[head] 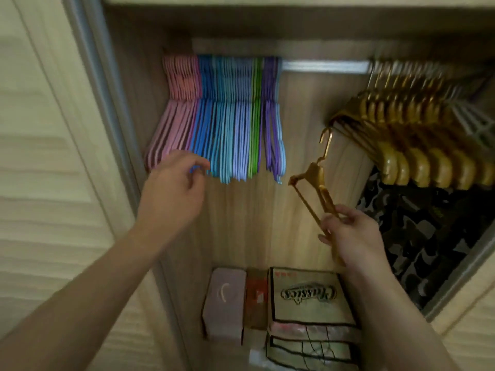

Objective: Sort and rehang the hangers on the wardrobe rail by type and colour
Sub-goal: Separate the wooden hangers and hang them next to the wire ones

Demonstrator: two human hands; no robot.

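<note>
Rehanging gold hanger (317,183) | right hand (351,231) pinches its lower bar, hook up, below bare rail (325,66) | left hand (174,188) fingertips pinch blue hangers (211,116), far left | lift hook beside gold group (407,124), right

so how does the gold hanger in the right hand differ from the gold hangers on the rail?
The single gold hanger is off the rail, gripped by the right hand, hook pointing up and free. The row of gold hangers hangs hooked on the silver rail, packed close together at the right. Both share the same gold colour and chunky shape.
</note>
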